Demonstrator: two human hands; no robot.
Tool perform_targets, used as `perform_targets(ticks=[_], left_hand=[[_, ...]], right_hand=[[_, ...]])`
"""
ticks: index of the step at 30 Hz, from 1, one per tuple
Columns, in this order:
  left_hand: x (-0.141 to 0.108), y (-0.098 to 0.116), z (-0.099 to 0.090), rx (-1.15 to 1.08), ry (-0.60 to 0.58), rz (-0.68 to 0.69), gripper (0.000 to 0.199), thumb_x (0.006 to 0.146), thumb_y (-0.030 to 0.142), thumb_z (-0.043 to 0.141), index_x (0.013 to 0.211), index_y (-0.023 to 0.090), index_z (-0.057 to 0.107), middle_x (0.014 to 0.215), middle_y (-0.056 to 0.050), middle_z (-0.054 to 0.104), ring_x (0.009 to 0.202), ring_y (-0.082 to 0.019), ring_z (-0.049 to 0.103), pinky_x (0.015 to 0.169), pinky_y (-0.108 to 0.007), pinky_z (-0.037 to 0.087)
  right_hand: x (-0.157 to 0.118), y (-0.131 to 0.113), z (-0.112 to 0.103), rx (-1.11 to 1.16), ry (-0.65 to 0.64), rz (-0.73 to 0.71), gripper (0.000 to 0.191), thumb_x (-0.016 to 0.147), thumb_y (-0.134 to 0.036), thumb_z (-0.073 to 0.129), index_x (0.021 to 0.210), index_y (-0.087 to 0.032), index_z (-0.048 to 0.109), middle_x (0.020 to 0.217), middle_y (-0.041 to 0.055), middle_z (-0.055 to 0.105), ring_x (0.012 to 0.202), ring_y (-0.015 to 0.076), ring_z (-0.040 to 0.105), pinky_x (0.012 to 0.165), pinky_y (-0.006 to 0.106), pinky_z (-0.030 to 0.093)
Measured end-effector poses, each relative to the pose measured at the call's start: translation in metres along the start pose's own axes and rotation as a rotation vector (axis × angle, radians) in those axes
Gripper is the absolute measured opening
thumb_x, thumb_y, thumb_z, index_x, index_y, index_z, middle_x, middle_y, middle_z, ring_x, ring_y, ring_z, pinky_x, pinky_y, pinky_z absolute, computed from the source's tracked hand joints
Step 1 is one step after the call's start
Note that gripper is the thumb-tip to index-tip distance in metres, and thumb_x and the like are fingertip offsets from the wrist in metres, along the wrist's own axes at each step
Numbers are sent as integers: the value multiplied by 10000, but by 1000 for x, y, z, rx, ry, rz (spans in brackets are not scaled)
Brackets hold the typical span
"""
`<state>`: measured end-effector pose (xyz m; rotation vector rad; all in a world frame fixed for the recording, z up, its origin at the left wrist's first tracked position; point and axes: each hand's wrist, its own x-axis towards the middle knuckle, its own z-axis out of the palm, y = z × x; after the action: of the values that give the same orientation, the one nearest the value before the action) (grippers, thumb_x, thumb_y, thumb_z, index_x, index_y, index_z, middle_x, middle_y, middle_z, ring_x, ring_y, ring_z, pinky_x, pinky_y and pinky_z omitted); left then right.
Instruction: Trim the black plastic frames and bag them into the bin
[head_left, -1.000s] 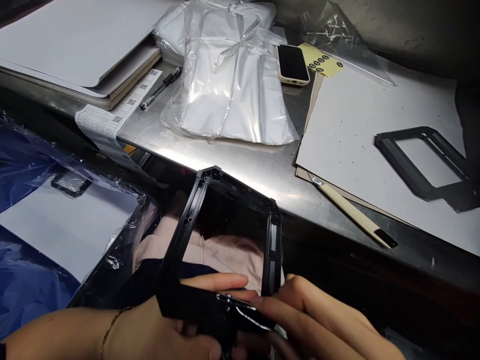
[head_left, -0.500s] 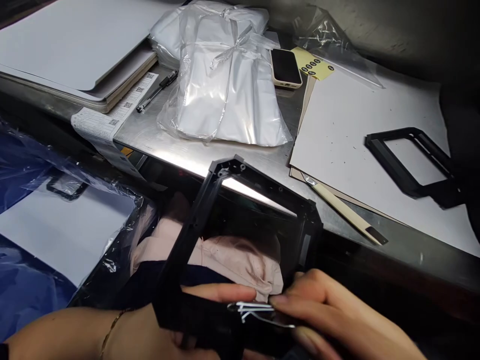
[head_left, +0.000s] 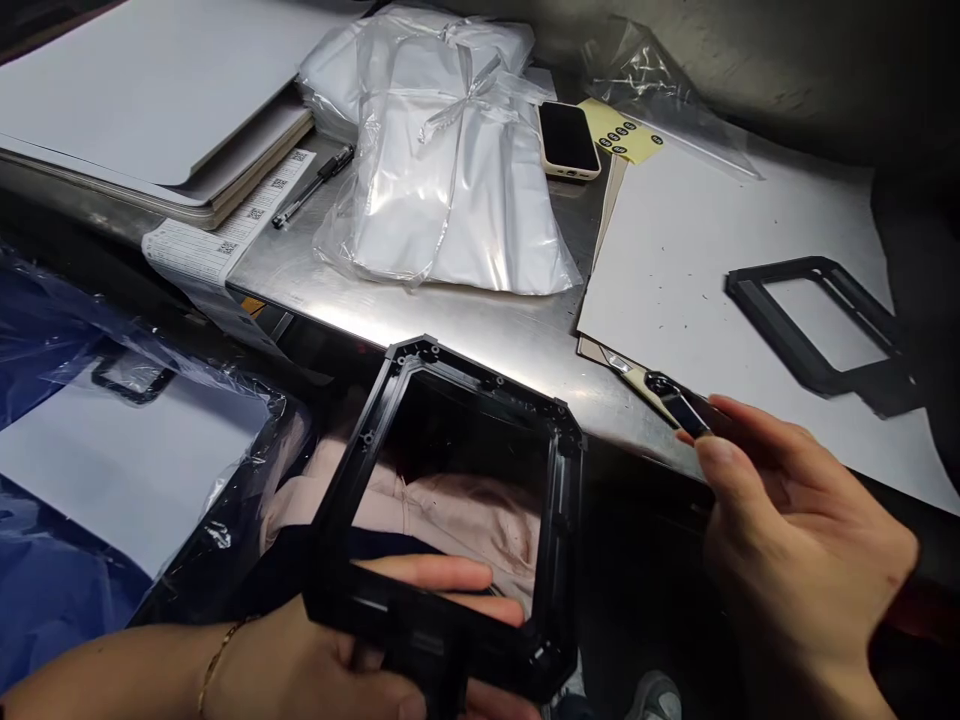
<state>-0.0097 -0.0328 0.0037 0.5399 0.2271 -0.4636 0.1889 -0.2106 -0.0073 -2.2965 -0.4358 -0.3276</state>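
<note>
Right hand point(head_left: 806, 530) has moved the small tool point(head_left: 684, 411) away from the frame point(head_left: 564, 490).

From the person's head, the left hand point(head_left: 300, 660), right hand point(head_left: 806, 530) and metal table point(head_left: 510, 325) were viewed closely, forward and downward.

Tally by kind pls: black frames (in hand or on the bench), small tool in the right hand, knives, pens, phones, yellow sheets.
Black frames: 2 (held frame in the left hand; bench frame on the white sheet)
Small tool in the right hand: 1
Knife: 1
Pen: 1
Phone: 1
Yellow sheet: 1
Total: 7
</note>
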Motion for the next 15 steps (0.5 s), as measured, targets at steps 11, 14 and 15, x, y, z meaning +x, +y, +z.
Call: perform_targets(ticks=[11,14,15], left_hand=[[-1,9,-3,72,13,61,320,777,254,517,1090,192,501,1176,-69,525,1030,-210,516,890,-433,396],[-2,14,-7,82,-6,104,274,812,283,454,1061,175,497,1119,-69,522,942,-187,536,792,-403,455],[-2,14,-8,82,-8,113,273,811,281,455,1060,176,494,1112,-68,523,931,-183,538,783,-395,458]], right_hand=[[49,62,20,-422,45,-275,309,729,-291,515,961,-108,605,893,151,559,863,337,526,712,551,401],[47,54,22,-385,130,-393,378,718,-238,536,1074,-111,529,988,179,511,931,358,485,720,577,383],[43,49,23,-351,152,-458,427,711,-207,544,1127,-128,484,1021,175,493,963,346,468,739,556,390]])
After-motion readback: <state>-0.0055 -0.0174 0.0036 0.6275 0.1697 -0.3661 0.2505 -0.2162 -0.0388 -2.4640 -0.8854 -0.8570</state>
